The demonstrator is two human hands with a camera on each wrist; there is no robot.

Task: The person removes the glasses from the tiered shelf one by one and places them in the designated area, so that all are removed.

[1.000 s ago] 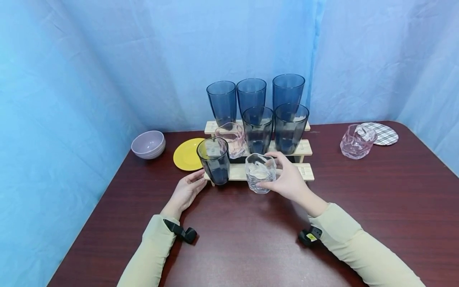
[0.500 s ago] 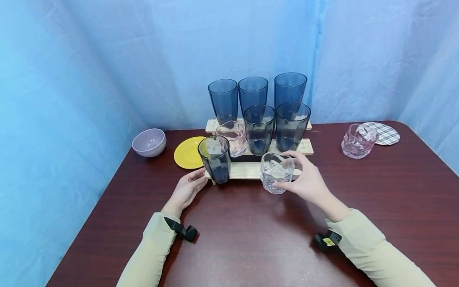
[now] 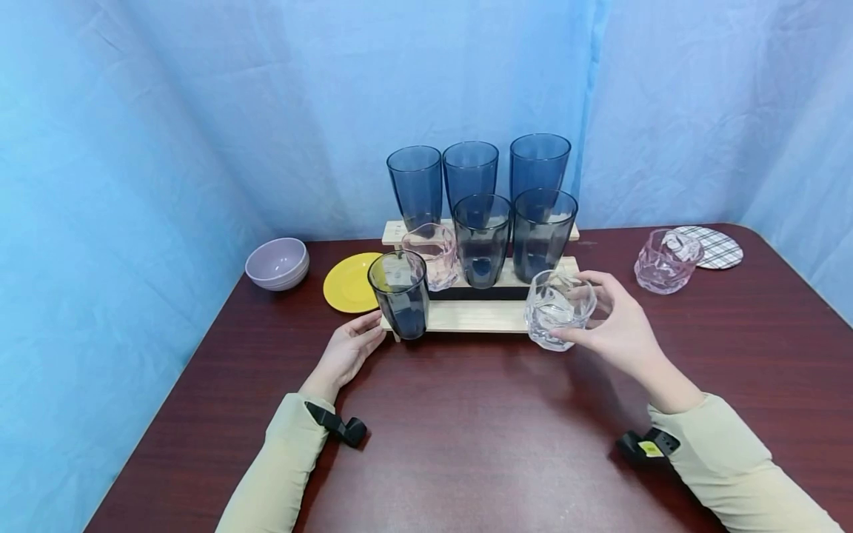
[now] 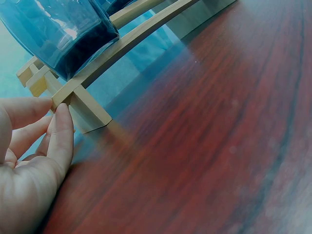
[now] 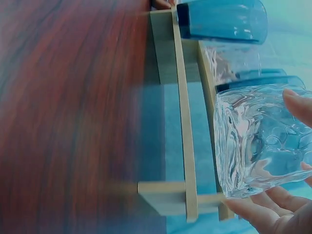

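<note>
My right hand (image 3: 620, 326) grips a clear, rippled whisky glass (image 3: 552, 314) between thumb and fingers. It is held upright in front of the right end of the stepped wooden rack (image 3: 476, 316), overlapping the lowest shelf in the head view. In the right wrist view the glass (image 5: 263, 139) appears lifted away from the shelf. My left hand (image 3: 348, 352) pinches the left end of the lowest shelf; the thumb and fingertips meet its wooden corner (image 4: 62, 95) in the left wrist view. Right beside that hand, a dark tall tumbler (image 3: 401, 300) stands on the lowest shelf.
Two dark tumblers (image 3: 483, 248) and a pinkish rippled glass (image 3: 436, 263) occupy the middle shelf, with several blue tumblers (image 3: 415, 185) behind. A yellow plate (image 3: 349, 285) and lilac bowl (image 3: 276, 265) lie left. Another pinkish glass (image 3: 663, 266) stands right, by a checked disc (image 3: 716, 248).
The right hand has carried the clear glass rightward along the front of the rack, from its middle to its right end, rising slightly. The left hand stays at the rack's left end.
</note>
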